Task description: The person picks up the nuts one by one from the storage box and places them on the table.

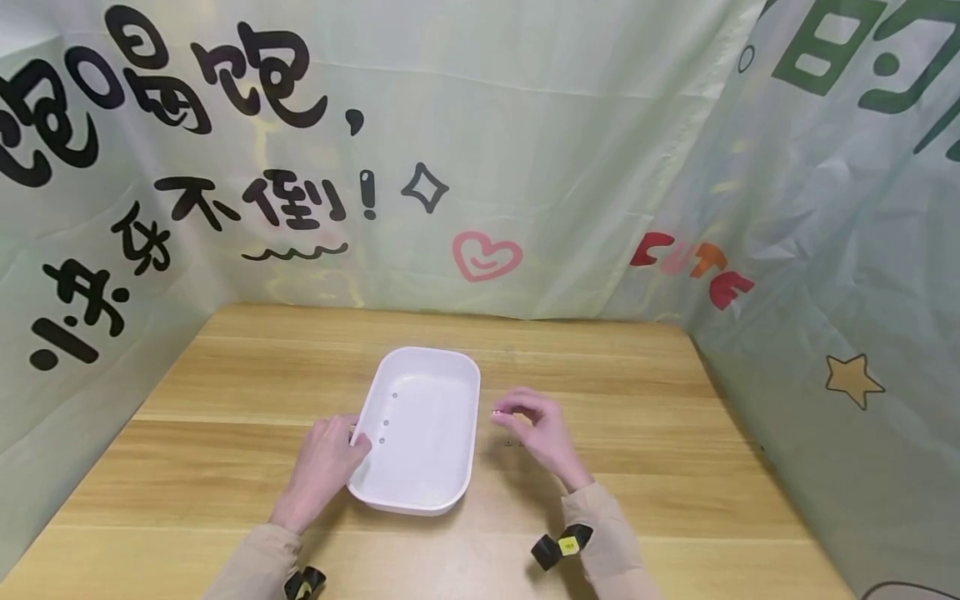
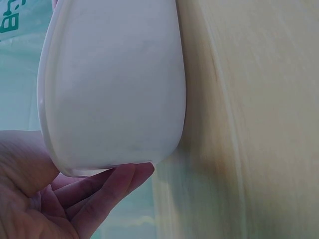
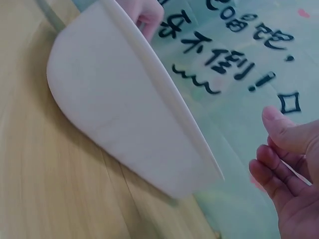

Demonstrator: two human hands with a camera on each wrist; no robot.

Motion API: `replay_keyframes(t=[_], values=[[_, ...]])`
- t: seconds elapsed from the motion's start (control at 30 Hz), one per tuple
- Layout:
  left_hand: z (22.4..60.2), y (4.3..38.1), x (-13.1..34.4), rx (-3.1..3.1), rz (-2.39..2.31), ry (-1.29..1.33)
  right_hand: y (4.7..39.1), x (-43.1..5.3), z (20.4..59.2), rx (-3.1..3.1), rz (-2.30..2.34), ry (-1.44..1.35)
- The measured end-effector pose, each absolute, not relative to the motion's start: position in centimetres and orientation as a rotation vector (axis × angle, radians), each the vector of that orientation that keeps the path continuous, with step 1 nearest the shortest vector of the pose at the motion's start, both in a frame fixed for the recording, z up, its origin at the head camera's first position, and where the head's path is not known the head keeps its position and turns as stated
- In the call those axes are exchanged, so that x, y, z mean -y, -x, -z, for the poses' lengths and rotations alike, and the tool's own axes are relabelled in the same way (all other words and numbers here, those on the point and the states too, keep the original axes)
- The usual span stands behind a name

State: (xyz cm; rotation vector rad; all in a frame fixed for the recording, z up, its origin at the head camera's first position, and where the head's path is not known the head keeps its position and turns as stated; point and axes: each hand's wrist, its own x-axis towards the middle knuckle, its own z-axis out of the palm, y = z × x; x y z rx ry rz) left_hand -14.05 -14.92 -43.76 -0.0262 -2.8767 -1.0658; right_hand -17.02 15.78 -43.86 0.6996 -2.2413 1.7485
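Note:
A white rectangular plastic tray [image 1: 431, 417] stands on the wooden table. My left hand [image 1: 322, 458] grips its left side, thumb over the rim and the other fingers against the outer wall, as the left wrist view also shows. Three tiny round metal pieces [image 1: 394, 396] lie inside, along the tray's left part. To the right of the tray my right hand [image 1: 542, 429] is raised, thumb and forefinger pinching a tiny shiny metal piece [image 1: 496, 412] at their tips. Below that hand, a couple of similar small pieces [image 1: 508, 443] rest on the table.
A pale printed cloth [image 1: 570, 167] with large writing and drawings hangs behind the table [image 1: 637, 383] and along both sides. A dark cable [image 1: 900, 585] curves at the lower right. Each wrist wears a small black camera [image 1: 547, 552].

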Motion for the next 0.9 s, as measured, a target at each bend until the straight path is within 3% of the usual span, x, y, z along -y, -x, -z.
replay_keyframes(t=[0.9], values=[[43.6, 14.0, 14.8, 2.863, 1.039, 0.038, 16.6, -24.8, 47.6, 2.337, -1.660, -0.188]])
